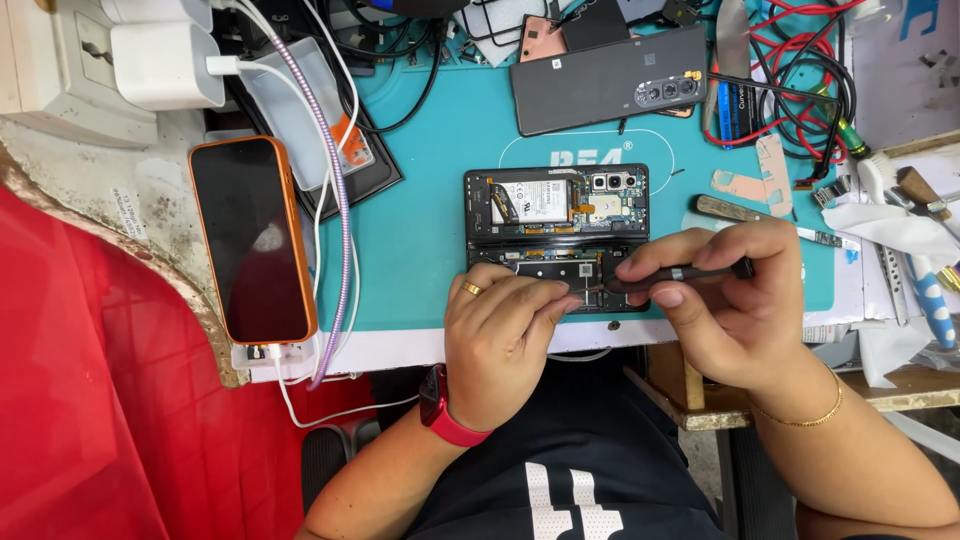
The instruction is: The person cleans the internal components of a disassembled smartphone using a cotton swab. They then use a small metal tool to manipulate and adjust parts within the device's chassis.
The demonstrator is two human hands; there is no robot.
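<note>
An opened foldable phone (pixel 556 215) lies on the teal mat (pixel 440 200) with its battery and circuit boards exposed. My left hand (pixel 505 335), with a gold ring and a red wrist band, rests on the phone's near half, fingertips pressing its lower edge. My right hand (pixel 725 300) pinches a thin black tool (pixel 680 273) like a pen, tip pointing left into the phone's near half beside my left fingers. The tip itself is hidden by the fingers.
An orange-cased phone (pixel 252 240) lies at the left on a white block, with white and purple cables (pixel 340 190) beside it. A dark phone back cover (pixel 608 80) sits behind the open phone. Red wires, tweezers, brushes and tissue crowd the right side.
</note>
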